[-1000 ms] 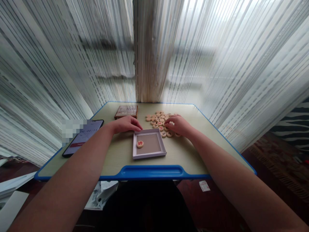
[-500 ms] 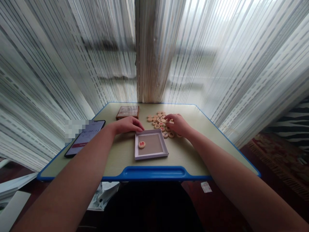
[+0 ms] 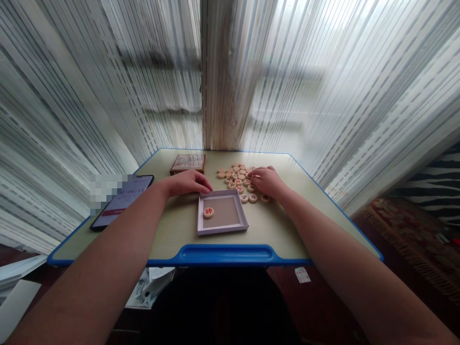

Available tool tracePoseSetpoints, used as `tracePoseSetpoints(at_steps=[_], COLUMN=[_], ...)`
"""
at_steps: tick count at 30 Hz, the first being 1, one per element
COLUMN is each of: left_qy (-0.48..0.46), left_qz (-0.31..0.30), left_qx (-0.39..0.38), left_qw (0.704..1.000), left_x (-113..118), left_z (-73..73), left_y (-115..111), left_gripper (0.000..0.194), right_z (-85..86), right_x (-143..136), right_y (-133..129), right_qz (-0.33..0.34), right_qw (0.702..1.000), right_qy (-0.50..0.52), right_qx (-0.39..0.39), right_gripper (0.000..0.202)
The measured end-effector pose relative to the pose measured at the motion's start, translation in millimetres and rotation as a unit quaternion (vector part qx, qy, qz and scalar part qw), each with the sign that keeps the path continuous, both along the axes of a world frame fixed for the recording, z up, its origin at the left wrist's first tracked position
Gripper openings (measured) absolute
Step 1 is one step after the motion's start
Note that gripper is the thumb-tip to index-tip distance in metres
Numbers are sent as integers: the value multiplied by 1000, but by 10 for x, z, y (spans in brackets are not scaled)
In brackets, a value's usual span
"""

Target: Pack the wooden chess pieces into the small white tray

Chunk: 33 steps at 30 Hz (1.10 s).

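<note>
On the table lies a shallow white box (image 3: 223, 230) with a brown bottom. One round wooden xiangqi piece (image 3: 208, 212) with a red character sits inside it, near the left wall. My left hand (image 3: 189, 182) is at the box's far left corner, its fingertips closed at the rim. Right of the box and beyond it, several xiangqi pieces (image 3: 239, 189) lie loosely spread, some with red or black characters, others blank side up. My right hand (image 3: 268, 181) is over the right side of these pieces, fingers stretched out and apart; its palm hides a few of them.
A brown-edged wooden case (image 3: 188, 163) with a printed top stands at the back left. At the left edge lies a phone (image 3: 124, 203) showing a timer. The table (image 3: 172, 239) has a blue rim with a trough (image 3: 226, 251) in front. Curtains (image 3: 230, 72) hang behind.
My right hand has shifted slightly among the pieces, its fingers spreading a little. The left hand stays at the box corner. The whole view has moved slightly.
</note>
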<state>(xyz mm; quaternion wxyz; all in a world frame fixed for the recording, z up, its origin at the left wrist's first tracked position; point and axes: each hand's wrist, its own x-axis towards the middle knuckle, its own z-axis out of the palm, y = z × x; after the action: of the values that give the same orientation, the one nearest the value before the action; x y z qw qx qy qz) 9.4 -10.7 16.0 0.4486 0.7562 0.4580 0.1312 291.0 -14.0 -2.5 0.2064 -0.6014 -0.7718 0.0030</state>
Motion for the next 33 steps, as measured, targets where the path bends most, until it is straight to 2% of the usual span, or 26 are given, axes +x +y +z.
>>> tracePoseSetpoints(at_steps=[5,11,14,17,19,22,26,30,33], left_qy=[2,8,11,8,7,9,12,12,10], left_qz=[1,2,1,-1,-2,-2,-1,-3,-3], left_qx=[3,0,4,-1,-4,-3,-2,-4,-1], left_qw=[1000,1000,1000,1000,1000,1000,1000,1000,1000], left_x=[-1,8,10,8,6,6,7,8,14], left_z=[1,19,31,34,33,31,31,32,26], left_y=[-5,-16,-24,-25,-25,-25,-24,-26,-27], left_gripper=[34,32,32,33,34,35,36,34,32], right_z=[27,22,13,9,13,35,90,123,108], right_x=[-21,-44,-41,-45,-51,-51,9,152,264], right_y=[-32,-61,-49,-40,-45,-64,-60,1,45], right_qz=[-12,-49,-43,-7,16,15,-18,-96,-149], right_qw=[1000,995,994,996,998,998,997,993,986], right_qy=[2,79,96,81,65,64,73,56,76], right_qx=[-8,-25,6,24,13,-18,-14,27,14], right_gripper=[17,18,15,12,16,28,38,41,45])
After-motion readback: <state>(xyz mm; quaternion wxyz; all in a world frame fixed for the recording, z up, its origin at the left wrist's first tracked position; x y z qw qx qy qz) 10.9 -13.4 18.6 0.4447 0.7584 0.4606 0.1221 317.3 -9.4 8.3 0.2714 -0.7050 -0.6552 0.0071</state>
